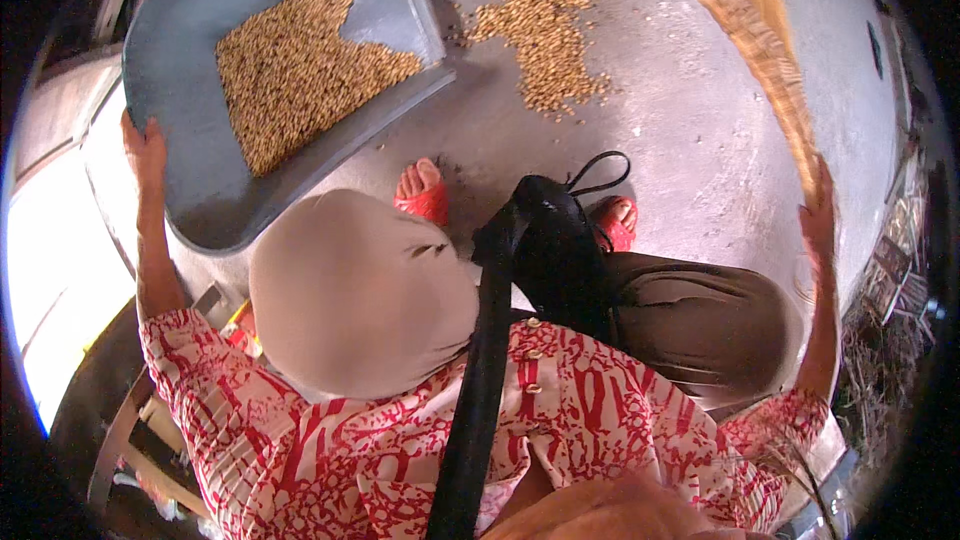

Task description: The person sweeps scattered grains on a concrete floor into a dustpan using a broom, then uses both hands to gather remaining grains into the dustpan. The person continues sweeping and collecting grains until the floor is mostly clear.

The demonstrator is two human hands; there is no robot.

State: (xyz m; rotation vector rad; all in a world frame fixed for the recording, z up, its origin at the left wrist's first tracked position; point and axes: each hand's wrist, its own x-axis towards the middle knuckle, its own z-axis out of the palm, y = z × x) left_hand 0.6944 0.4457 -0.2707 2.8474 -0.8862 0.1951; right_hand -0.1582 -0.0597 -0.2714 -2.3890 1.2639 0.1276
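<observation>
My left hand [144, 144] grips the outer rim of a large blue-grey scoop-like tray [176, 165] at the upper left. Many small tan beans or seeds [292, 74] lie spread in the tray. My right hand [816, 213] holds the edge of a curved, woven tan basket or tray [757, 22] at the upper right, which is partly cut off and blurred. Between the two, a loose pile of the same beans or seeds [555, 37] lies on the grey floor, just past the tray's straight lip.
My feet in red sandals [424, 198] stand on the concrete floor [675, 142] below the pile. A black bag [562, 255] with a strap hangs between my knees. A wooden chair or stool [120, 435] is at the lower left, with dry sticks [874, 367] at the right.
</observation>
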